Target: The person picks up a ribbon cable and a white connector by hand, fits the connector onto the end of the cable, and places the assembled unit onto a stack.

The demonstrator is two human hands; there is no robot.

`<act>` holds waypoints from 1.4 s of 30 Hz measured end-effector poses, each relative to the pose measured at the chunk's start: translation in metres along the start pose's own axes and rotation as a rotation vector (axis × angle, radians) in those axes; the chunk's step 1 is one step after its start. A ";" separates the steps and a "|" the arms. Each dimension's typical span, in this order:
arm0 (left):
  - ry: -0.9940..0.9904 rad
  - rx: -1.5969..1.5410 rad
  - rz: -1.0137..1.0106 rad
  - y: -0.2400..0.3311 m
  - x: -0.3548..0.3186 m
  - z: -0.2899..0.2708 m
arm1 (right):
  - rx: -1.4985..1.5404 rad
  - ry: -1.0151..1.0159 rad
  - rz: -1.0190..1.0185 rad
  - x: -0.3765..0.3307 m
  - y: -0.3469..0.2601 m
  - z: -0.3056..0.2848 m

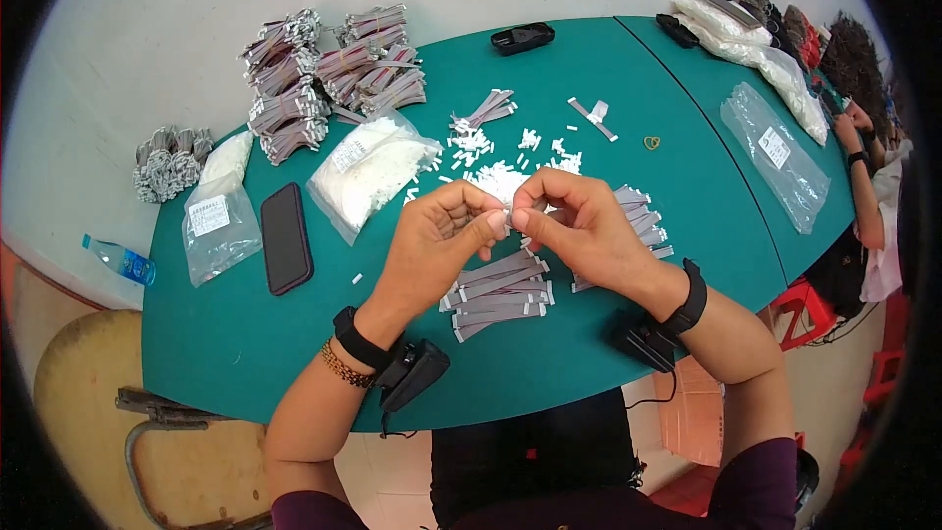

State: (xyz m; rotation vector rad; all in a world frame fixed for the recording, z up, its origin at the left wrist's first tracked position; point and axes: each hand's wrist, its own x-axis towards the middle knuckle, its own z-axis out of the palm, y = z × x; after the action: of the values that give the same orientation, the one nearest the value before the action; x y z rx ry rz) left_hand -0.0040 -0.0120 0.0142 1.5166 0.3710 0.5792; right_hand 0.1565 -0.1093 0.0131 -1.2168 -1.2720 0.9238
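Observation:
Over the middle of the green table (363,363), my left hand (444,234) is closed in a pinch on a small white plastic piece (507,219). The fingers of my right hand (587,228) are also pinched, meeting the left fingertips there; what they grip is mostly hidden. Just beyond my hands lies a loose heap of small white plastic pieces (494,178). Grey flat ribbon cables with white ends (498,296) are stacked below my hands. More ribbon cables (640,216) lie partly behind my right hand.
Bundled cables (294,88) are piled at the back left. Bags of white pieces (368,169) (224,208) and a phone (286,238) lie on the left. A black object (522,37) sits at the far edge. An empty bag (775,157) and another person's arm (862,182) are at right.

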 end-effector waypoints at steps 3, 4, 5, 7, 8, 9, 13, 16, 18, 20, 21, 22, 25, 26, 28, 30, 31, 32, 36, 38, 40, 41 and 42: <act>-0.007 -0.041 -0.010 -0.001 0.000 -0.001 | 0.069 -0.021 0.029 0.000 -0.002 0.000; -0.007 -0.041 -0.010 -0.001 0.000 -0.001 | 0.069 -0.021 0.029 0.000 -0.002 0.000; -0.010 -0.062 -0.015 -0.001 0.000 -0.001 | 0.105 -0.033 0.055 0.000 -0.003 0.000; -0.005 -0.056 -0.017 -0.001 0.000 -0.001 | 0.114 -0.036 0.054 0.000 -0.002 0.001; -0.005 -0.056 -0.018 -0.001 -0.001 0.000 | 0.114 -0.036 0.055 0.000 -0.001 0.001; 0.000 -0.051 -0.020 -0.002 -0.001 0.001 | 0.123 -0.039 0.053 0.000 0.000 0.001; -0.006 -0.016 0.007 -0.002 -0.001 0.004 | 0.054 -0.023 0.041 -0.001 0.000 0.000; -0.002 0.021 0.009 -0.004 -0.003 0.005 | 0.037 -0.017 0.059 -0.003 0.001 0.001; 0.003 0.060 0.014 -0.004 -0.003 0.004 | 0.019 -0.012 0.072 -0.003 0.001 0.002; 0.006 0.013 -0.005 -0.005 -0.003 0.002 | 0.007 -0.011 0.052 -0.002 0.002 0.003; 0.009 -0.035 -0.025 -0.005 -0.003 0.001 | -0.005 -0.009 0.033 -0.001 0.002 0.003; 0.008 -0.035 -0.024 -0.004 -0.003 0.002 | -0.005 -0.009 0.033 -0.001 0.002 0.001; -0.002 -0.261 -0.116 -0.004 -0.003 0.005 | -0.397 0.038 -0.378 -0.004 0.002 -0.003; -0.004 -0.262 -0.116 -0.004 -0.003 0.005 | -0.399 0.040 -0.378 -0.003 0.002 -0.002; -0.012 -0.181 -0.079 -0.003 -0.002 0.003 | -0.259 0.030 -0.253 -0.001 0.001 -0.002; -0.020 -0.100 -0.042 -0.003 -0.002 0.003 | -0.121 0.020 -0.128 -0.001 0.002 -0.002; -0.016 -0.103 -0.041 -0.003 -0.003 0.003 | -0.196 0.006 -0.216 -0.002 0.003 -0.003; -0.016 -0.103 -0.041 -0.004 -0.004 0.003 | -0.196 0.006 -0.217 -0.003 0.004 -0.003; 0.000 -0.127 -0.027 -0.004 -0.002 0.001 | -0.165 -0.012 -0.157 -0.001 -0.003 -0.005; 0.013 -0.150 -0.012 -0.003 -0.001 0.000 | -0.062 -0.017 -0.009 0.001 -0.009 -0.006; 0.038 -0.115 0.041 -0.003 0.000 -0.001 | 0.146 -0.071 0.158 0.002 -0.012 -0.006; 0.063 -0.081 0.093 -0.004 0.000 -0.002 | 0.355 -0.125 0.326 0.003 -0.013 -0.007; 0.063 -0.081 0.093 -0.004 0.001 -0.002 | 0.355 -0.124 0.326 0.003 -0.013 -0.007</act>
State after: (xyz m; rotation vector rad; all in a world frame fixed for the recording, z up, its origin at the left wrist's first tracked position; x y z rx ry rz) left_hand -0.0038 -0.0093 0.0100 1.4455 0.3227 0.7083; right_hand 0.1621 -0.1098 0.0267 -1.1117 -0.9632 1.4161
